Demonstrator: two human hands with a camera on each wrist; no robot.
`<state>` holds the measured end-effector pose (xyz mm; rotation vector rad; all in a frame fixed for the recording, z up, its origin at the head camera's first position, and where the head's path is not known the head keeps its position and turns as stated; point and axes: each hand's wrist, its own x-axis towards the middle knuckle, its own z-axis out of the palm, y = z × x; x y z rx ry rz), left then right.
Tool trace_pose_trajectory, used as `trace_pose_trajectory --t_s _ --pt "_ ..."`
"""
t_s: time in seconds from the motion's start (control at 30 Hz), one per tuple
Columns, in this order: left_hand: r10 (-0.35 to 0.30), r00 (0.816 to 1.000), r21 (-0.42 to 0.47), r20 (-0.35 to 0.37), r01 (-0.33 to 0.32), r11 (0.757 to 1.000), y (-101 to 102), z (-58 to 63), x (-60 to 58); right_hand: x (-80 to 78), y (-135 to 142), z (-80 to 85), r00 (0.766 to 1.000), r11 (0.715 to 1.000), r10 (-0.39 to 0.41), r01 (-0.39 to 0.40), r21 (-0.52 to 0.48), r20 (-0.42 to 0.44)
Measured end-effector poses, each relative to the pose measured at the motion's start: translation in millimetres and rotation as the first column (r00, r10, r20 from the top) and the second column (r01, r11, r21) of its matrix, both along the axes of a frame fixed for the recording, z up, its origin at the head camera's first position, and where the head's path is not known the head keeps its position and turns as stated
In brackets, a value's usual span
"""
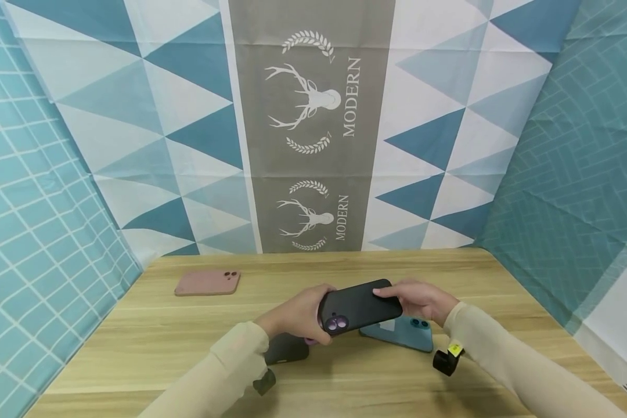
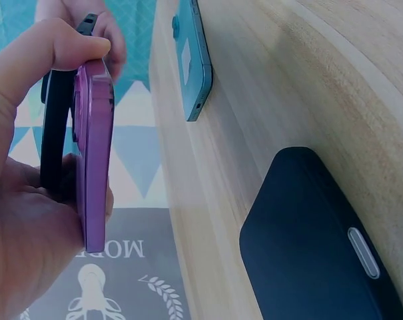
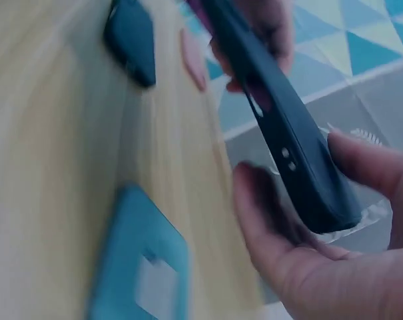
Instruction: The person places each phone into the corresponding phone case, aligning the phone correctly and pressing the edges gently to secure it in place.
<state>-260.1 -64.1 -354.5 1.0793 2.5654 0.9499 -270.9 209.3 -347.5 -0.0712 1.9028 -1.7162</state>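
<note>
Over the table, a black phone case (image 1: 363, 307) is held tilted between both hands, its camera cutout toward the left. My left hand (image 1: 300, 313) grips the case's left end together with a purple phone (image 2: 96, 163). In the left wrist view, the phone stands alongside the case (image 2: 56, 127) with a narrow gap between them, my thumb across their top edges. My right hand (image 1: 423, 299) pinches the case's right end, thumb on its outer face and fingers beneath. The right wrist view shows the side button holes of the case (image 3: 288, 140).
On the wooden table (image 1: 345, 383), a blue phone (image 1: 402, 335) lies below the right hand and a black phone-shaped item (image 1: 287, 350) below the left. A pink phone (image 1: 207, 283) lies at the back left. Patterned cloth (image 1: 313, 116) hangs behind and on both sides.
</note>
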Motion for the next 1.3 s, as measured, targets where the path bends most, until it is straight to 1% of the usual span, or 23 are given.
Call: trace_pose_trajectory --t_s 0.07,0.17,0.27,0.4,0.47,0.5,0.53,0.6,0.67,0.7,0.73,0.77,0.8,0.83,0.87,0.93,0.97,1.0,1.03,1.07,1.1,1.2,1.3 --pt "0.001 1.000 -0.006 -0.005 -0.001 1.000 0.4 0.6 -0.5 0.9 1.0 -2.9 0.996 0.993 -0.016 0.026 -0.112 0.090" --pt "0.003 1.000 -0.015 -0.018 -0.003 1.000 1.5 2.3 -1.8 1.8 -0.9 -6.2 0.990 0.982 -0.019 0.044 -0.184 0.137" --pt "-0.001 0.999 -0.024 -0.037 0.000 1.000 2.6 4.0 -3.2 2.2 -4.7 -8.5 0.992 0.982 -0.021 0.044 -0.182 0.126" --pt "-0.006 0.999 -0.012 -0.041 0.005 1.000 3.5 4.8 -3.5 4.7 -7.5 -9.5 0.994 0.983 -0.038 0.056 -0.177 0.102" --pt "-0.001 0.998 -0.001 -0.061 0.001 1.000 3.4 5.7 -3.0 6.9 -7.9 -8.2 0.994 0.981 -0.057 0.072 -0.179 0.089" --pt "0.006 0.996 0.002 -0.089 -0.005 1.000 3.0 6.4 -3.1 7.9 -8.0 -7.0 0.994 0.980 -0.072 0.087 -0.181 0.083" --pt "0.021 0.993 0.008 -0.115 -0.020 1.000 2.2 7.6 -3.1 8.6 -8.0 -5.5 0.993 0.978 -0.089 0.101 -0.182 0.074" --pt "0.083 0.984 0.022 -0.160 -0.081 0.996 -0.7 10.8 -3.9 9.3 -7.6 -1.5 0.991 0.974 -0.124 0.132 -0.183 0.053" --pt "0.167 0.973 0.042 -0.157 -0.163 0.986 -5.3 14.9 -5.7 9.2 -6.5 2.8 0.986 0.967 -0.165 0.169 -0.190 0.035" --pt "0.213 0.968 0.063 -0.132 -0.206 0.977 -8.1 16.2 -7.6 8.8 -5.8 4.5 0.983 0.964 -0.183 0.185 -0.193 0.028" --pt "0.255 0.964 0.100 -0.078 -0.247 0.964 -11.0 17.3 -9.6 8.7 -5.0 6.2 0.980 0.960 -0.196 0.198 -0.199 0.027" --pt "0.290 0.957 0.141 -0.012 -0.285 0.948 -13.9 18.1 -11.8 8.7 -4.3 7.4 0.978 0.957 -0.207 0.208 -0.203 0.026" --pt "0.309 0.948 0.188 0.070 -0.317 0.930 -16.9 18.3 -14.1 8.8 -3.7 8.0 0.975 0.953 -0.221 0.221 -0.205 0.027" --pt "0.319 0.934 0.241 0.161 -0.350 0.905 -19.8 18.0 -16.4 9.3 -3.3 8.2 0.973 0.951 -0.228 0.229 -0.206 0.029" --pt "0.316 0.915 0.290 0.252 -0.383 0.877 -22.7 17.2 -18.8 9.8 -3.1 8.0 0.973 0.951 -0.230 0.231 -0.204 0.029" --pt "0.292 0.862 0.360 0.415 -0.450 0.817 -27.3 14.5 -21.9 11.1 -3.4 6.1 0.972 0.952 -0.232 0.233 -0.198 0.026" --pt "0.276 0.835 0.373 0.477 -0.476 0.796 -29.0 13.0 -22.3 11.6 -3.7 4.6 0.972 0.953 -0.232 0.232 -0.193 0.023" --pt "0.260 0.810 0.377 0.526 -0.496 0.782 -30.3 10.9 -22.8 12.1 -4.1 2.9 0.972 0.953 -0.233 0.233 -0.191 0.023" --pt "0.251 0.792 0.375 0.556 -0.509 0.775 -31.2 9.0 -22.6 12.6 -4.5 1.2 0.972 0.954 -0.233 0.233 -0.190 0.022" --pt "0.245 0.780 0.370 0.576 -0.516 0.773 -31.7 7.2 -22.0 13.1 -4.7 -0.4 0.973 0.955 -0.231 0.231 -0.187 0.020" --pt "0.237 0.774 0.369 0.587 -0.516 0.773 -31.6 5.4 -21.0 13.4 -4.8 -2.3 0.971 0.953 -0.238 0.238 -0.188 0.023" --pt "0.217 0.773 0.386 0.597 -0.513 0.766 -30.3 2.4 -17.4 14.4 -4.3 -6.9 0.972 0.952 -0.234 0.236 -0.193 0.030" --pt "0.206 0.771 0.401 0.602 -0.515 0.758 -28.5 2.6 -14.6 15.9 -3.3 -10.0 0.974 0.954 -0.224 0.226 -0.195 0.036"
